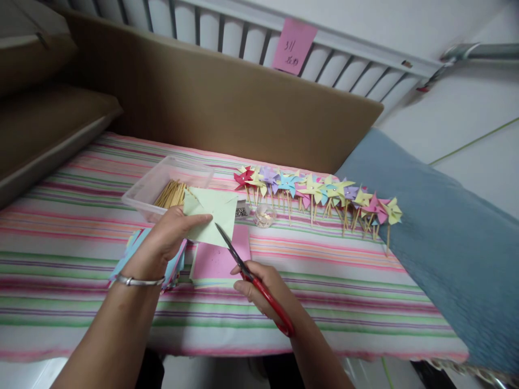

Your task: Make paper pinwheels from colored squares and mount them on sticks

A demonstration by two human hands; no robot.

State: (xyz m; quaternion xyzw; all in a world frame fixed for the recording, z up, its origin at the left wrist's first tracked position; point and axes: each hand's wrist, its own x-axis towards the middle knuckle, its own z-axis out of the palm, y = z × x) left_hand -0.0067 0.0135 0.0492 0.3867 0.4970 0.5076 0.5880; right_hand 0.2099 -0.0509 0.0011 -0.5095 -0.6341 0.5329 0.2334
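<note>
Pinched in my left hand (178,224) is a pale green paper square (213,200), held up above the table with its upper corners slit. My right hand (259,283) grips red-handled scissors (265,294), whose dark blades meet the paper near its lower right part. Whether the blades are fully closed is hard to make out. Below the green square lies a pink paper stack (223,259). Blue and other coloured papers (140,246) lie partly hidden under my left forearm.
Behind my left hand stands a clear plastic box (141,183) of wooden sticks (172,193). A small tray of metal pins (242,209) and a round clear container (265,216) sit beside the paper. Paper pinwheels (312,189) line the back right, before a cardboard panel (243,102).
</note>
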